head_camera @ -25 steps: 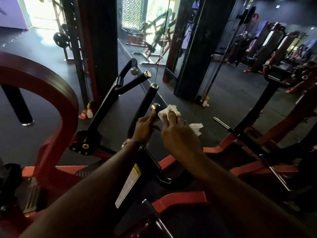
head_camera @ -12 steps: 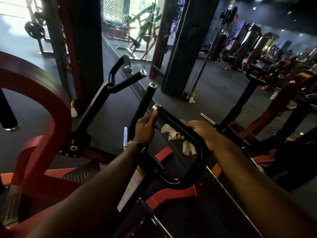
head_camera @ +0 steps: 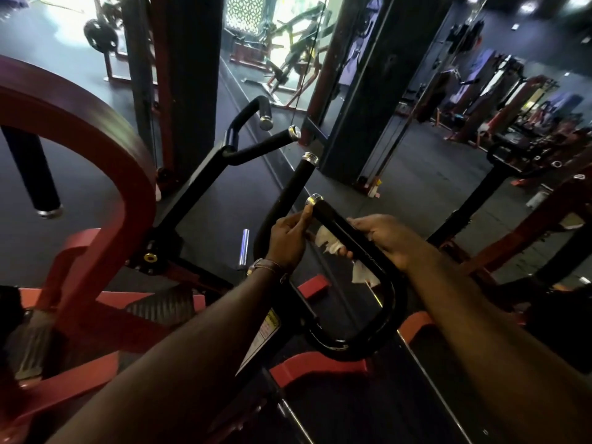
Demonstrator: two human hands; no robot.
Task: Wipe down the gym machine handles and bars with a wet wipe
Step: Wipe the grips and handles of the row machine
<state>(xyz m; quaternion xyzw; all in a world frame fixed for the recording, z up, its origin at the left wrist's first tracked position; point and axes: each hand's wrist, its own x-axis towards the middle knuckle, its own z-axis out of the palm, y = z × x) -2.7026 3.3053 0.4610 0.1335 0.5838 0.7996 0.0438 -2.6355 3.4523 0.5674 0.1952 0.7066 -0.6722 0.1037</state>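
One wet wipe [head_camera: 330, 242] under right hand [head_camera: 386, 237], against curved handle [head_camera: 362, 248]

Commercial gym: rows of red-and-black weight machines [head_camera: 499, 91], padded handles [head_camera: 262, 145], weight plate [head_camera: 99, 35], dark rubber floor [head_camera: 426, 184].

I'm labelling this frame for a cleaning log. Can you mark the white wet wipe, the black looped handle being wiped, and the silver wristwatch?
White wet wipe [head_camera: 327, 241]: head view, crumpled part under the fingers.
Black looped handle [head_camera: 392, 294]: head view, outer bend.
Silver wristwatch [head_camera: 255, 266]: head view, band on the left wrist.
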